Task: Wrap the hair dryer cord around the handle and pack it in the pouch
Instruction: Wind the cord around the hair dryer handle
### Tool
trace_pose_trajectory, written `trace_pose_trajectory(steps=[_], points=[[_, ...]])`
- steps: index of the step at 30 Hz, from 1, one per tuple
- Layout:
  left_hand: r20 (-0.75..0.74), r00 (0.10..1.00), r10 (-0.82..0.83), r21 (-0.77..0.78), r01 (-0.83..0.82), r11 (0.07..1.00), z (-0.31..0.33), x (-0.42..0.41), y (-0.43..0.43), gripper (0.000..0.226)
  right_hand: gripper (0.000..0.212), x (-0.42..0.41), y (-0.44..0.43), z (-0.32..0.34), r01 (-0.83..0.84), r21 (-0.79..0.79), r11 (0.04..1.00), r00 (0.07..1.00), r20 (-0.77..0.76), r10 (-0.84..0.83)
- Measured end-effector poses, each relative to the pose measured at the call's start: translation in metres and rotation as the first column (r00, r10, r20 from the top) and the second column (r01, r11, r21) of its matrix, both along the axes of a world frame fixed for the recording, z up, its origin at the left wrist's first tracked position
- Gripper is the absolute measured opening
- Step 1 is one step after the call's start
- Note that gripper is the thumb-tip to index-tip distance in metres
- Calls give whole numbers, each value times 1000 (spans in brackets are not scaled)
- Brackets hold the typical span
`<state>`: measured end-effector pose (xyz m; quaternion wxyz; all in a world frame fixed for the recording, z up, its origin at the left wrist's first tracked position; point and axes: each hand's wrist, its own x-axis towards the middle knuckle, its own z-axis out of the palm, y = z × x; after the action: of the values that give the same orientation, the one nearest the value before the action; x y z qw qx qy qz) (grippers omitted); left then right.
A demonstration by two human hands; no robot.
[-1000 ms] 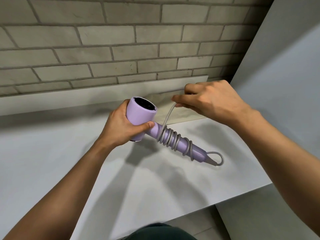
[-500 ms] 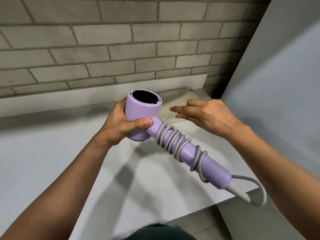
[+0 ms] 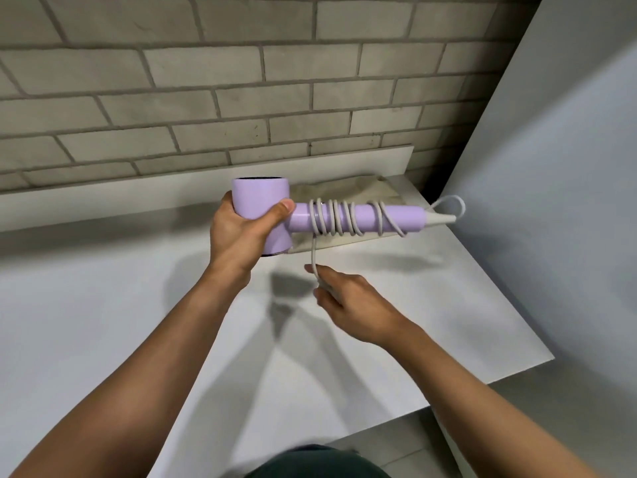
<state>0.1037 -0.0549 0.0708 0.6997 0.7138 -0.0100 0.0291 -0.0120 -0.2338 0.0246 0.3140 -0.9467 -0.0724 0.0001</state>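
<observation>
The left hand [image 3: 241, 232] is wrapped round the lilac barrel of the hair dryer [image 3: 260, 205], thumb pressed across its front, holding it in the air above the white counter [image 3: 103, 305]. The handle [image 3: 358, 219] points toward 3 o'clock, roughly level, with the grey cord [image 3: 339, 217] coiled round it in several loose turns. At the handle's tip a pale strain relief juts out and a small loop of cord arcs above it at 3 o'clock, close to the grey side panel [image 3: 551, 167].

From the coil nearest the barrel a strand of cord drops toward 6 o'clock into the right hand [image 3: 348, 301], whose thumb and fingers are pinched on it; the cord's end is hidden inside that grip.

The beige pouch [image 3: 344, 189] lies flat on the counter directly behind the handle, at 12 o'clock from the right hand, partly covered by the dryer. A brick wall [image 3: 241, 81] runs along the counter's back edge.
</observation>
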Motion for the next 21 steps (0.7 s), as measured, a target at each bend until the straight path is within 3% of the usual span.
trace_pose_trajectory(steps=[4, 5, 7, 9, 11, 16, 21], points=[[78, 989, 129, 154, -140, 978, 0, -1, 2, 74, 34, -9, 27, 21, 107, 240, 965, 987, -146, -73], [105, 984, 144, 174, -161, 971, 0, -2, 3, 74, 31, -11, 34, 28, 170, 366, 915, 973, -208, -98], [158, 974, 159, 215, -192, 958, 0, -4, 4, 77, 22, -13, 45, 37, 311, 617, 723, 933, -344, -108], [212, 964, 161, 259, -214, 942, 0, -8, 4, 78, 13, -14, 51, 41, 392, 726, 564, 906, -412, -99], [253, 954, 159, 291, -232, 928, 0, -11, 5, 77, 13, -14, 55, 47, 433, 757, 490, 892, -437, -114], [281, 945, 167, 322, -257, 911, -2, -15, 8, 79, 9, -15, 55, 55, 363, 784, 503, 929, -349, -125], [281, 948, 152, 344, -247, 906, 0, -17, 11, 75, 36, -18, 42, 63, 136, 750, 647, 964, -250, 87]])
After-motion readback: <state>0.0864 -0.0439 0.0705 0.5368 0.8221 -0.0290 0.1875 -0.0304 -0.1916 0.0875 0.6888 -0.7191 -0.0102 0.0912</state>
